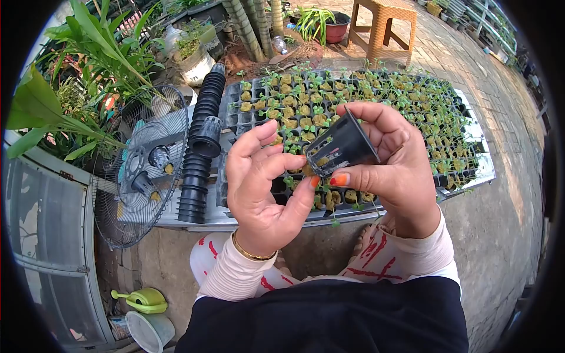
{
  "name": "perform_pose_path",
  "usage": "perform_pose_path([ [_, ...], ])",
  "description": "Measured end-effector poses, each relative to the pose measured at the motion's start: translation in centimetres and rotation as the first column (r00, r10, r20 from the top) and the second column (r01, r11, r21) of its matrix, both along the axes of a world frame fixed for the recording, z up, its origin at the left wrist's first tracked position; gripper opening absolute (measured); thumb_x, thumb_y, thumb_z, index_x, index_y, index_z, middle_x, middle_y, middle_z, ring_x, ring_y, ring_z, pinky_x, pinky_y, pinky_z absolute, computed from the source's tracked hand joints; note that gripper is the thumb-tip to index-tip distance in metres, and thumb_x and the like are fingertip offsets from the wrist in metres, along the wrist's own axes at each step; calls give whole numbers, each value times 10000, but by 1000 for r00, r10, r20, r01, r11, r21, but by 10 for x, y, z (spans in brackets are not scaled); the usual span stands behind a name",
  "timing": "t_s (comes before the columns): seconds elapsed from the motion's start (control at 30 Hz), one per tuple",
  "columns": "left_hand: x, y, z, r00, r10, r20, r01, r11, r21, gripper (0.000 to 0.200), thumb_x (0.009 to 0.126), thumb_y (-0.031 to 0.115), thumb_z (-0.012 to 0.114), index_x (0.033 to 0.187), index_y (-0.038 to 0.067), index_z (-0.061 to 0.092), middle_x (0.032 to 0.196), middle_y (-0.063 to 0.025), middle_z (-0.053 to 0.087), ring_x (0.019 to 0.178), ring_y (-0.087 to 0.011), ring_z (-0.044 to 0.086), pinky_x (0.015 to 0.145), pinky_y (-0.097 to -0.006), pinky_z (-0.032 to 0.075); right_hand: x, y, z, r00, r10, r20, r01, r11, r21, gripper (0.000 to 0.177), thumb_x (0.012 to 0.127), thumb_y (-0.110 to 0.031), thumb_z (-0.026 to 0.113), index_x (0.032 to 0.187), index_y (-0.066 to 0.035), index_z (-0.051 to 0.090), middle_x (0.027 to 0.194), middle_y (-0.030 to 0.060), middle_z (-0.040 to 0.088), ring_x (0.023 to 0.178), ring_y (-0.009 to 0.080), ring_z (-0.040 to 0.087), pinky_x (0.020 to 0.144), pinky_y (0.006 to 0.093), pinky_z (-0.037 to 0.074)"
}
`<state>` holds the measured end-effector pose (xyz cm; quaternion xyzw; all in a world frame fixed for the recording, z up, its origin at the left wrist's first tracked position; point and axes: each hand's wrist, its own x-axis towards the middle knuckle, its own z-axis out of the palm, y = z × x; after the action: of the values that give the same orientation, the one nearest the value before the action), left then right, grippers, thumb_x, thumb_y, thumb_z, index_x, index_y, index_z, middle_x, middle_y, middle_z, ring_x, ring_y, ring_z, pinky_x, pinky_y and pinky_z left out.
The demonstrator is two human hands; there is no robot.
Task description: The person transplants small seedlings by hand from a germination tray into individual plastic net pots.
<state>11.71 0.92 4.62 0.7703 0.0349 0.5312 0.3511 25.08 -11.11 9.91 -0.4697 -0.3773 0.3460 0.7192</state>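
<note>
My right hand [397, 162] grips a black slotted net pot [347, 141] by its side, fingers behind it and thumb in front. The pot is tilted, with its wide rim to the right and its narrow base to the left. At that base, my left hand [259, 185] pinches a small tan growing plug [308, 170] between thumb and index finger. Its other fingers are loosely curled. Behind both hands lies a black seedling tray [235, 130] full of tan plugs with green sprouts.
Left of the tray lie long stacks of black net pots [194, 188] and a single net pot [208, 129]. A round wire fan guard [106, 215] has potted plugs on it. A brown stool [385, 23] stands behind. Bottom left are a green watering can [147, 300] and a bucket [150, 329].
</note>
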Motion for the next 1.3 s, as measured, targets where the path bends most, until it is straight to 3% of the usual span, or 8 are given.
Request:
perform_pose_path([
  [0.47, 9, 0, -10, 985, -145, 97, 159, 974, -163, 269, 722, 43, 725, 962, -8, 614, 1229, -189, 488, 1082, -262, 505, 932, -386, 406, -8, 3, -3, 997, -56, -56, 57, 998, 13, 574, 673, 78, 745, 1164, 80, 448, 1016, 148, 637, 913, 168, 640, 813, 286, 533],
  [0.67, 6, 0, -7, 988, -152, 38, 157, 968, -195, 275, 746, 37, 709, 1004, -7, 622, 1242, -176, 480, 1103, -260, 494, 956, -385, 388, -8, 3, -7, 982, -129, 140, 121, 990, 69, 550, 687, 56, 747, 1158, 67, 463, 1048, 132, 631, 934, 144, 629, 819, 282, 526],
  [0.77, 3, -1, 2, 990, -129, -60, 113, 968, -224, 369, 748, 32, 708, 1101, -1, 608, 1255, -168, 467, 1113, -257, 491, 960, -377, 386, -7, 4, -11, 929, -226, 294, 192, 971, 141, 658, 634, 82, 782, 1206, 46, 460, 1059, 109, 613, 962, 152, 618, 829, 273, 518],
  [0.83, 1, 2, 6, 990, -125, -64, 109, 971, -212, 460, 747, 34, 707, 1186, 4, 572, 1261, -163, 456, 1121, -251, 488, 967, -368, 384, -5, 2, -15, 666, -333, 667, 280, 941, 190, 631, 673, 71, 762, 1228, 32, 462, 1080, 95, 600, 977, 144, 606, 834, 269, 516],
  [0.9, -3, 8, 9, 988, -126, -91, 112, 983, -143, 516, 728, 34, 707, 1216, 0, 543, 1267, -173, 463, 1149, -261, 484, 982, -368, 375, -8, 5, -17, 608, -387, 693, 303, 920, 248, 597, 679, 66, 743, 1218, 24, 492, 1066, 111, 616, 962, 170, 622, 822, 280, 518],
  [0.97, -6, 10, 13, 986, -133, -100, 126, 989, -75, 559, 701, 45, 710, 1227, -14, 528, 1277, -191, 472, 1178, -275, 480, 1002, -377, 362, -7, 8, -16, 386, -489, 782, 274, 871, 409, 605, 590, 77, 708, 1164, 13, 527, 1027, 180, 617, 866, 333, 637, 720, 354, 527],
  [1.1, -9, 8, 16, 976, -200, -89, 193, 978, -79, 599, 691, 70, 715, 1245, -29, 508, 1291, -214, 474, 1207, -289, 474, 1026, -383, 346, -8, 9, -20, 360, -463, 810, 285, 881, 377, 620, 588, 83, 652, 1186, -22, 529, 885, 154, 590, 727, 329, 602, 613, 385, 492],
  [1.3, -4, 4, 9, 964, -248, -95, 234, 962, -138, 629, 687, 60, 727, 1263, -30, 491, 1294, -196, 480, 1204, -277, 482, 1018, -375, 365, -7, 6, -21, 328, -431, 841, 273, 895, 352, 659, 580, 76, 621, 1223, -35, 532, 830, 131, 555, 686, 313, 578, 586, 378, 481],
])
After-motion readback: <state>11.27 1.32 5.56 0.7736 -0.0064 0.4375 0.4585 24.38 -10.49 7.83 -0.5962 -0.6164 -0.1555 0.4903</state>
